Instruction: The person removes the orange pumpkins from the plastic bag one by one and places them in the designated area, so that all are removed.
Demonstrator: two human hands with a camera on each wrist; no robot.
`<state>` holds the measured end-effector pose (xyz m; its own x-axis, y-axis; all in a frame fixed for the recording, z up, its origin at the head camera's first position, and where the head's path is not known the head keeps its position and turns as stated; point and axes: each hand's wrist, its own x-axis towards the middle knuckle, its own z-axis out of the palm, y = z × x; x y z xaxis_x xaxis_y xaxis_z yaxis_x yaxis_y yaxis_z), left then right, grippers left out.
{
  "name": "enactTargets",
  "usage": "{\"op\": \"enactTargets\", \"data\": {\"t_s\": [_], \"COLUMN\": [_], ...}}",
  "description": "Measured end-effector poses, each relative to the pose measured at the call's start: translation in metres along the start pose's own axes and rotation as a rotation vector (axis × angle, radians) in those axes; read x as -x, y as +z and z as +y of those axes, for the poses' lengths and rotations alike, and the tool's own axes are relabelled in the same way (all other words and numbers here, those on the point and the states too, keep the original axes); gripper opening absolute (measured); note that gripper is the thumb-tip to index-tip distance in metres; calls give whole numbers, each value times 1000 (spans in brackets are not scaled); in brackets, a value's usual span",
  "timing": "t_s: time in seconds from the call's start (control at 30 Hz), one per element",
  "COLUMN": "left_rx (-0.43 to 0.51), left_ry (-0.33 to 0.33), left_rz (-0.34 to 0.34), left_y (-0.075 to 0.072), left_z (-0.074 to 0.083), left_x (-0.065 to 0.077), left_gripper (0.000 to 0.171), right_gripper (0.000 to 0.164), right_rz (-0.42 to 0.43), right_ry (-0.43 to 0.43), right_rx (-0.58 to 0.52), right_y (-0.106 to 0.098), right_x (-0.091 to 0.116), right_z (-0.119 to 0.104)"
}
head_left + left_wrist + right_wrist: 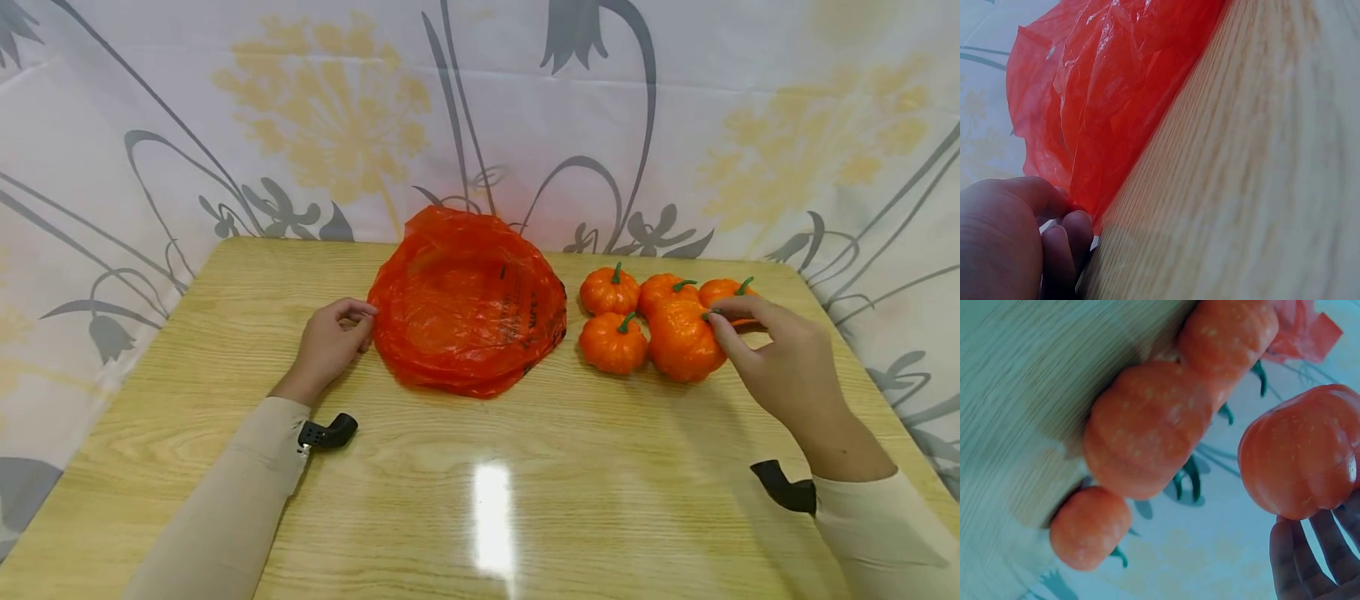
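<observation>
In the head view, my left hand [330, 340] pinches the left edge of a red plastic bag [465, 317], which sits with its mouth spread wide. The left wrist view shows the thumb and fingers [1075, 225] gathered at the bag's thin film [1116, 94]. On the right, my right hand [787, 358] grips a small orange pumpkin [684, 346] by its stem. From the right wrist, that pumpkin [1300, 453] appears raised off the table, with fingers [1307, 562] beside it. Other pumpkins stand just behind and to its left, among them a front one [613, 346].
Further pumpkins [609, 292] with green stems cluster right of the bag. The wooden table [405, 492] meets a flower-patterned cloth [495, 108] at its back edge. A black wrist mount [328, 432] sits at the left cuff, and another [783, 487] at the right.
</observation>
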<state>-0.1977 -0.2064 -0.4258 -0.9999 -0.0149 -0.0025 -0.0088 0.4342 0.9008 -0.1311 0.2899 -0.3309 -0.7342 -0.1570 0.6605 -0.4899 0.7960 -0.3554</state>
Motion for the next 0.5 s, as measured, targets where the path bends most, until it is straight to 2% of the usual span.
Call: {"op": "enactTargets", "data": {"t_s": [0.33,0.5], "left_rx": [-16,-14], "left_ry": [-7,-12], "left_rz": [2,5], "left_y": [1,-1], "left_z": [-2,-1], "left_x": [-1,-1], "left_gripper": [20,20], "right_gripper": [18,17], "right_rz": [53,41], "right_ry": [54,90], "right_rx": [49,94], "right_y": [-22,-31], "right_x": [9,12], "right_z": [30,35]}}
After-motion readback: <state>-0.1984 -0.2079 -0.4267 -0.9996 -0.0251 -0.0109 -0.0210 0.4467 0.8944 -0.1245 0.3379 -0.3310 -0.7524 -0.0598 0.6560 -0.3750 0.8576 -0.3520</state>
